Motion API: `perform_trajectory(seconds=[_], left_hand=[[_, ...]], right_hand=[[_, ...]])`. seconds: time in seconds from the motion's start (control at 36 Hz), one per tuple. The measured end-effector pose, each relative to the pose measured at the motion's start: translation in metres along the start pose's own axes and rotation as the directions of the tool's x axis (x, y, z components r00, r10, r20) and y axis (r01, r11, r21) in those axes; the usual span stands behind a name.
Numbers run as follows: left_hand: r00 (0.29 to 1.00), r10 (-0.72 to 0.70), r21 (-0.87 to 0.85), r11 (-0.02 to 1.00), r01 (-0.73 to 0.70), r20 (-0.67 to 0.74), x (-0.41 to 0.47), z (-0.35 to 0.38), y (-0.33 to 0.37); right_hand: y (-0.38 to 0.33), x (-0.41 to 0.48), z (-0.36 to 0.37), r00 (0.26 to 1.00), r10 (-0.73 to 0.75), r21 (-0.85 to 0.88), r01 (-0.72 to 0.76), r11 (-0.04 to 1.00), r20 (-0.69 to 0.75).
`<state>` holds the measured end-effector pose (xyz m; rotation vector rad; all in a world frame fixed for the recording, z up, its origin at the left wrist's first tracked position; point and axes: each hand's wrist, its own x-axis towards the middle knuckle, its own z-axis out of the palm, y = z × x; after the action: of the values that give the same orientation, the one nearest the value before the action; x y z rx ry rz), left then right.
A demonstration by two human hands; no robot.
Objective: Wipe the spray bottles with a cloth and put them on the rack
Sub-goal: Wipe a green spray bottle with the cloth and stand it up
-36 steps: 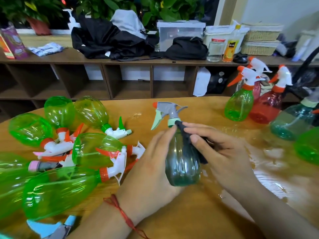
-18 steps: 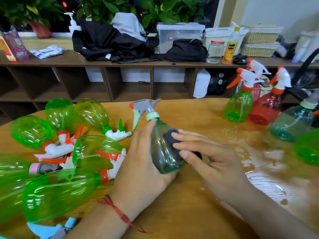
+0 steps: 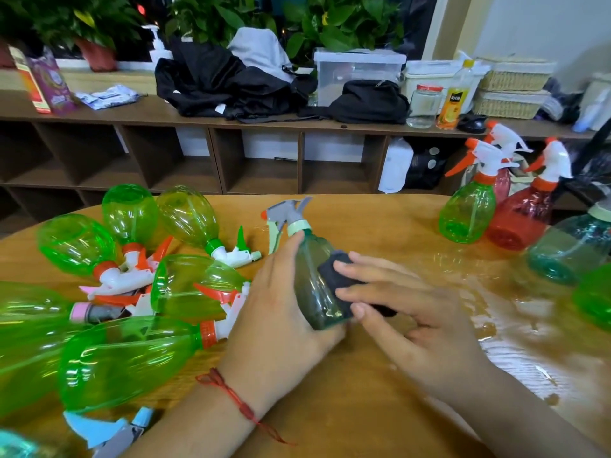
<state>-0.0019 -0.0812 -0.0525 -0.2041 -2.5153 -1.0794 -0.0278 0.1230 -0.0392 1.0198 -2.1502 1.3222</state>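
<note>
My left hand [image 3: 281, 302] grips a dark teal spray bottle [image 3: 310, 282] with a grey trigger head, tilted to the left above the wooden table [image 3: 347, 408]. My right hand [image 3: 406, 312] presses a dark cloth [image 3: 337, 276] against the bottle's right side, fingers curled over the cloth. Several green spray bottles [image 3: 185, 285] lie on their sides at the left. Upright at the right stand a green bottle [image 3: 468, 209], a red bottle [image 3: 525, 213] and a teal bottle [image 3: 572, 249].
A dark wooden shelf unit [image 3: 211, 153] with open cubbies runs behind the table; black clothes [image 3: 231, 84], plastic boxes, a jar and wicker baskets sit on top. Wet patches [image 3: 479, 285] shine on the table's right half. A blue-grey trigger head [image 3: 105, 431] lies at the near left.
The teal bottle has gone from upright to tilted left and moved slightly left in my left hand. My right hand slid the cloth down from the neck to the bottle's side.
</note>
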Motion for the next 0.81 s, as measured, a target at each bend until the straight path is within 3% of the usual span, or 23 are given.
perform_trajectory(seconds=[0.14, 0.31, 0.36, 0.67, 0.72, 0.81], left_hand=[[0.998, -0.056, -0.044, 0.997, 0.056, 0.006, 0.000, 0.003, 0.001], [0.972, 0.168, 0.033, 0.984, -0.176, 0.163, -0.006, 0.008, 0.009], [0.966, 0.181, 0.038, 0.981, -0.191, 0.182, -0.008, 0.009, 0.011], [0.999, -0.041, -0.091, 0.995, 0.043, 0.023, 0.003, -0.003, -0.005], [0.999, -0.038, -0.112, 0.993, 0.041, 0.030, 0.002, -0.002, -0.004], [0.995, 0.050, -0.073, 0.996, -0.044, 0.085, -0.001, 0.001, 0.004]], right_hand=[[0.004, -0.001, -0.002, 0.999, -0.033, -0.019, 0.033, 0.999, 0.025], [0.007, 0.003, -0.005, 0.970, 0.236, 0.198, -0.219, 0.955, -0.066], [0.005, 0.005, -0.005, 0.954, 0.293, 0.249, -0.267, 0.931, -0.072], [0.000, 0.000, -0.001, 0.997, 0.004, 0.086, -0.010, 0.996, 0.071], [0.003, -0.001, -0.001, 0.999, 0.016, 0.116, -0.021, 0.993, 0.046], [0.006, 0.002, -0.001, 0.986, 0.168, 0.248, -0.160, 0.955, -0.015]])
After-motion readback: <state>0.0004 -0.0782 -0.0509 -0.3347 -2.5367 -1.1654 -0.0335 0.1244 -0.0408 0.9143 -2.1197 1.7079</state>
